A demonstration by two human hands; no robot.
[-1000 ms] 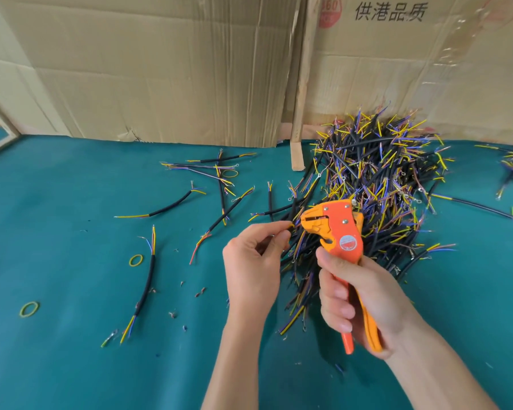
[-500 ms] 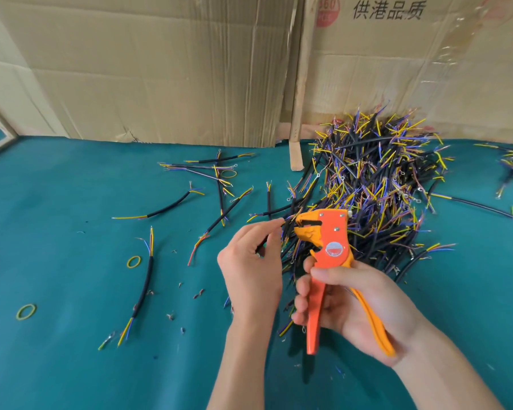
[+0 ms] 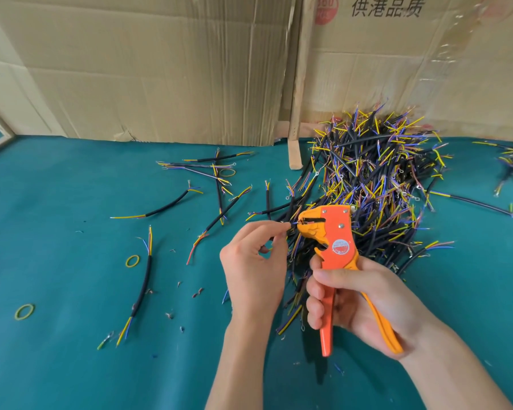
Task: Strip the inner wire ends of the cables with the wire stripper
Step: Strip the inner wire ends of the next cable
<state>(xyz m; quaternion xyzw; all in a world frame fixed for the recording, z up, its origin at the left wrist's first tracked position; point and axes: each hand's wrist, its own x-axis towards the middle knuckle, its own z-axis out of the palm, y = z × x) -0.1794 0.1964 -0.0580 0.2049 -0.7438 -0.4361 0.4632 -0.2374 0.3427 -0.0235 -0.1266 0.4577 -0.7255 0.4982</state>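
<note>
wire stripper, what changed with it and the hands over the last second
The right hand relaxed its squeeze, so the wire stripper handles spread apart, and the tool tipped and shifted left. The left hand brought the cable it pinches up to the stripper's mouth. The cable pile, loose cables and rubber bands stayed put.

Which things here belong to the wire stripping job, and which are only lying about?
For the job:
orange wire stripper, in the right hand
cable end pinched by the left hand
cable pile

Lying about:
rubber bands
cardboard sheets
wooden stick
</note>
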